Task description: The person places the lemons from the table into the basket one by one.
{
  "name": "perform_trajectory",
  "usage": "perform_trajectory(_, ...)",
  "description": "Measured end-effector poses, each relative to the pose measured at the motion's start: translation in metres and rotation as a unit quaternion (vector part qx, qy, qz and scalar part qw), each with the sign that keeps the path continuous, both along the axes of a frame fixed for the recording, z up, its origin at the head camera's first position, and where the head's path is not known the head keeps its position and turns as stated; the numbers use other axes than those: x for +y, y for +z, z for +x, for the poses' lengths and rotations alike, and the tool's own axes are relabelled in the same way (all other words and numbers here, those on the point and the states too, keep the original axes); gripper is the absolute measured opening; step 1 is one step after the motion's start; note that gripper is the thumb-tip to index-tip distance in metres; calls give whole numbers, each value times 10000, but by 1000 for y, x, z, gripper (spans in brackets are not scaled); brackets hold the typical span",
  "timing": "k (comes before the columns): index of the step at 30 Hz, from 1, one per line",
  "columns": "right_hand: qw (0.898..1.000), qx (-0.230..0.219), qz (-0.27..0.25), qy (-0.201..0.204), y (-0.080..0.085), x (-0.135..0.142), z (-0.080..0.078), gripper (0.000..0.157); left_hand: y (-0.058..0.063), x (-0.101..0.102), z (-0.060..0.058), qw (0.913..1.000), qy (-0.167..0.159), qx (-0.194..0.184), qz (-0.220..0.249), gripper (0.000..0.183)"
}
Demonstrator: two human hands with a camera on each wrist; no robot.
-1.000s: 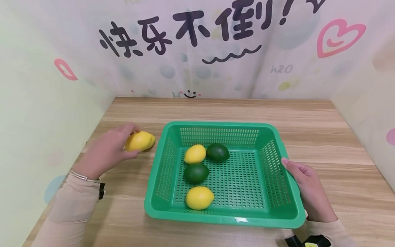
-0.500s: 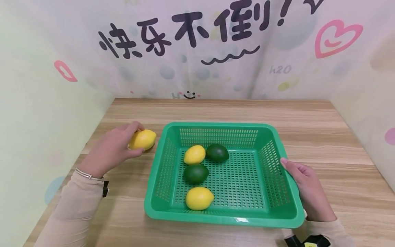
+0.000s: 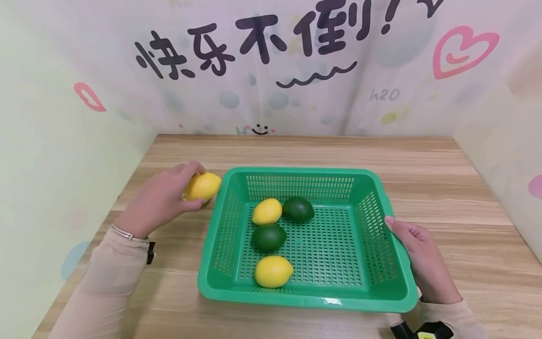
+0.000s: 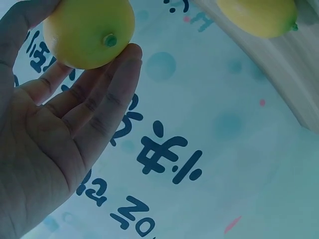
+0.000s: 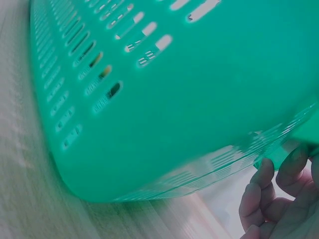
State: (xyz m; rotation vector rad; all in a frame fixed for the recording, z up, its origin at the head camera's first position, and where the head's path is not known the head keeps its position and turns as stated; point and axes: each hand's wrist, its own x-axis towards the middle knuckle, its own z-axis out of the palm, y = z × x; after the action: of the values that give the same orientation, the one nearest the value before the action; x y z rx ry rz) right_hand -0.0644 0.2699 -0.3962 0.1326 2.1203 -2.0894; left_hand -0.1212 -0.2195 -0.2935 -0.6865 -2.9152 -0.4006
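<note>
My left hand pinches a yellow lemon just outside the basket's left rim. In the left wrist view, the thumb and fingers hold this lemon with its green stem end showing. A second lemon lies on the wood beyond the hand there; in the head view it is hidden. My right hand grips the right rim of the green plastic basket, thumb over the edge. Inside, towards the left, are two lemons and two dark green avocado-like fruits.
The basket stands on a wood-grain table. A printed cloth with large black characters closes off the back, and pale walls flank the table on both sides. Slotted basket sides fill most of the right wrist view.
My left hand has moved right and slightly away with the lemon, closer to the basket's left rim. The right hand, the basket and the fruit inside stay where they were.
</note>
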Motion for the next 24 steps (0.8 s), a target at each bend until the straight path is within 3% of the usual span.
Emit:
perform_trajectory(15,9999,-70,-98,-8,2,0,1,41,7,21,-5,9991,-384,145,55,45)
perform_trajectory(24,9999,-105,37,-56,1,-2,1,42,6,24,-7,9991,-401,102,90,45)
